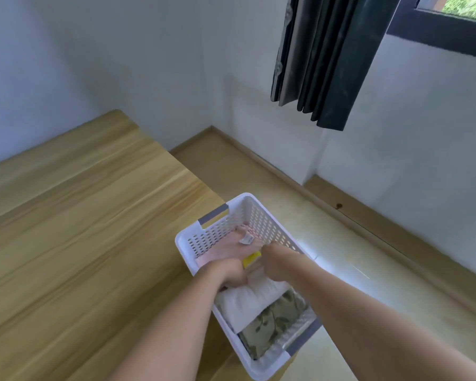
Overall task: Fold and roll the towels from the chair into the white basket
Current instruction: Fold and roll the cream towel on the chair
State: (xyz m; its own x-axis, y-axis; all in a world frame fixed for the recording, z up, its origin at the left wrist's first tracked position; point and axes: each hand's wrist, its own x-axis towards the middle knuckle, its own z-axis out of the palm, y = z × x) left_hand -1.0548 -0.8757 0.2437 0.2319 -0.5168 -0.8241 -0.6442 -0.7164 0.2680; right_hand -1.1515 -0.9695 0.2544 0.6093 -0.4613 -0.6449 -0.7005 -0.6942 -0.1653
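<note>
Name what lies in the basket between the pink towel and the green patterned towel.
In the head view, a white towel lies between the pink towel and green patterned towel.

Left hand (232,273) and right hand (276,261) side by side, knuckles up

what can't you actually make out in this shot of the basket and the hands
Head view only:
- Fingers of the left hand and right hand: tucked down among the towels, so the grip cannot be told.
- Yellow item: mostly hidden between the hands.
- Pink towel: its tag print is too small to read.
- White basket: floor hidden by the white towel and green patterned towel.
- Chair: out of frame.
</note>
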